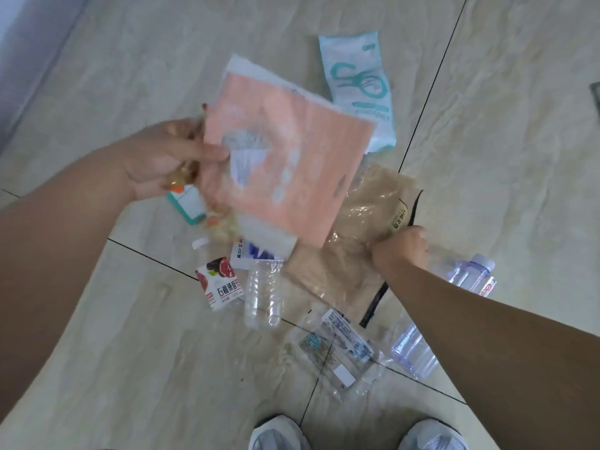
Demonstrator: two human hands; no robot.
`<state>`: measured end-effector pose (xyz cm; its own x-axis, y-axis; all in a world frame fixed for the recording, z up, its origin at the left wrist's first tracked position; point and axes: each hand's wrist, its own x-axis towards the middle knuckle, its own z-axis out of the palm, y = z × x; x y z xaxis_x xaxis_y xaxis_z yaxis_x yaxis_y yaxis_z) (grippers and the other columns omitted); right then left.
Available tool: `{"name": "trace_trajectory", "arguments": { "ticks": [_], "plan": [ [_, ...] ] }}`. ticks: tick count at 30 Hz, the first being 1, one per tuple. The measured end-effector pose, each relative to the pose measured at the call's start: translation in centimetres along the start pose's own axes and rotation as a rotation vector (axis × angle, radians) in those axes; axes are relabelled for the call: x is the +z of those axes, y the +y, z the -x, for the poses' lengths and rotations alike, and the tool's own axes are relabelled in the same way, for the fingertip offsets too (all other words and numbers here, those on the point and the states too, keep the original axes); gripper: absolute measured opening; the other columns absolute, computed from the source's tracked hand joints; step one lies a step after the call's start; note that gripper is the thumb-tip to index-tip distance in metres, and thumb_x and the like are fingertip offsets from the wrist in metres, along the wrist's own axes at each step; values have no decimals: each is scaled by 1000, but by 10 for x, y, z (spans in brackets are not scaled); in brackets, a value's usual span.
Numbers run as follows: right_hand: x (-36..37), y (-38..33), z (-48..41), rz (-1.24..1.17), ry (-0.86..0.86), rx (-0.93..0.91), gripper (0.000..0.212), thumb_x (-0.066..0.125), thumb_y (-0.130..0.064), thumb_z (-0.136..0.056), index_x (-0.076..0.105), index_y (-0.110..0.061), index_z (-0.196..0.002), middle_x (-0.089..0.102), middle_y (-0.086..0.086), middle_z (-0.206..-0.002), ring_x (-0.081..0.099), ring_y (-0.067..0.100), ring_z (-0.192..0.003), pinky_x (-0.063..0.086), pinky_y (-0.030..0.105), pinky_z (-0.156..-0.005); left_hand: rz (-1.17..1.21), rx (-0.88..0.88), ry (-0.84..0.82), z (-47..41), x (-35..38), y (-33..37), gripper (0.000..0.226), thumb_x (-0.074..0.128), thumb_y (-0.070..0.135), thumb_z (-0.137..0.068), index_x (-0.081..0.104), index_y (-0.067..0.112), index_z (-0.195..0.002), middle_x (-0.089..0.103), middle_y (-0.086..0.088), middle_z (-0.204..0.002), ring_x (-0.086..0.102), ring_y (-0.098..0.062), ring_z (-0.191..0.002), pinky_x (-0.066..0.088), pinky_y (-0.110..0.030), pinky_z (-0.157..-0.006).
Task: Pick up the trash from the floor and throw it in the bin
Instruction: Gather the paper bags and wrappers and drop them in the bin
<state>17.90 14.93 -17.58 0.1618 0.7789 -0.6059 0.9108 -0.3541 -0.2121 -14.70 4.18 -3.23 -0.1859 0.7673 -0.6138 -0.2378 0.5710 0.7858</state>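
My left hand (168, 157) holds a pink plastic bag (285, 164) up over the floor, with a small crumpled yellowish wrapper also in the palm. My right hand (401, 246) is down at the floor, closed on the edge of a brown plastic bag (357, 222). Around it lie a clear crushed bottle (263, 293), a pomegranate drink bottle (220, 280), two purple-tinted bottles (470, 274) (414, 352), a clear wrapper with labels (341, 349), a teal and white packet (360, 89) and a small teal box (188, 206). No bin is in view.
The floor is beige marble tile with dark grout lines (431, 86). My two grey shoes (279, 433) (431, 436) stand at the bottom edge. A grey wall or door (29, 43) runs along the upper left. A dark object (595, 99) shows at the right edge.
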Motion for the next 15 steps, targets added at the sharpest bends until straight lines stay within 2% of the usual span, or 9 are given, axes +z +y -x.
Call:
{"name": "trace_trajectory", "arguments": {
  "ticks": [3, 5, 7, 9, 12, 15],
  "plan": [
    [-1, 0, -1, -64, -40, -10, 54, 75, -26, -82, 50, -1, -122, 64, 21, -125, 61, 40, -116, 52, 42, -91, -44, 28, 304, -36, 24, -1, 19, 74, 1, -78, 65, 17, -86, 75, 1, -77, 72, -15, -66, 58, -29, -58],
    [-2, 1, -1, -91, -73, -32, 31, 70, -19, -83, 61, -3, -108, 70, 19, -110, 67, 38, -100, 51, 36, -72, -227, 1, 415, -58, 41, -4, 23, 80, 9, -76, 64, 21, -89, 69, 6, -76, 66, -11, -64, 53, -23, -55],
    [-2, 3, 0, -134, -119, -44, 19, 65, -14, -83, 66, -5, -101, 70, 14, -93, 67, 34, -81, 46, 31, -62, -421, -11, 493, -77, 49, -10, 25, 82, 19, -75, 60, 22, -87, 60, 6, -74, 58, -11, -61, 45, -20, -51],
    [-2, 5, 1, -210, -171, -61, 17, 61, -11, -82, 67, -11, -98, 67, 7, -81, 63, 27, -69, 45, 28, -56, -597, -7, 542, -92, 53, -13, 25, 80, 25, -73, 62, 17, -87, 61, 0, -78, 59, -19, -66, 45, -24, -56],
    [-4, 9, 1, -356, -204, -77, 18, 57, -12, -77, 63, -21, -91, 65, 3, -74, 62, 26, -64, 45, 30, -52, -669, 0, 520, -107, 57, -18, 32, 77, 27, -73, 64, 10, -97, 63, -7, -81, 59, -23, -69, 48, -32, -61],
    [-12, 17, -2, -493, -208, -59, 21, 61, -11, -74, 64, -24, -90, 66, 0, -72, 59, 23, -59, 44, 27, -49, -838, 29, 524, -112, 62, -28, 24, 74, 32, -77, 59, 15, -86, 62, -4, -81, 59, -26, -74, 46, -34, -63]
  ]
}}
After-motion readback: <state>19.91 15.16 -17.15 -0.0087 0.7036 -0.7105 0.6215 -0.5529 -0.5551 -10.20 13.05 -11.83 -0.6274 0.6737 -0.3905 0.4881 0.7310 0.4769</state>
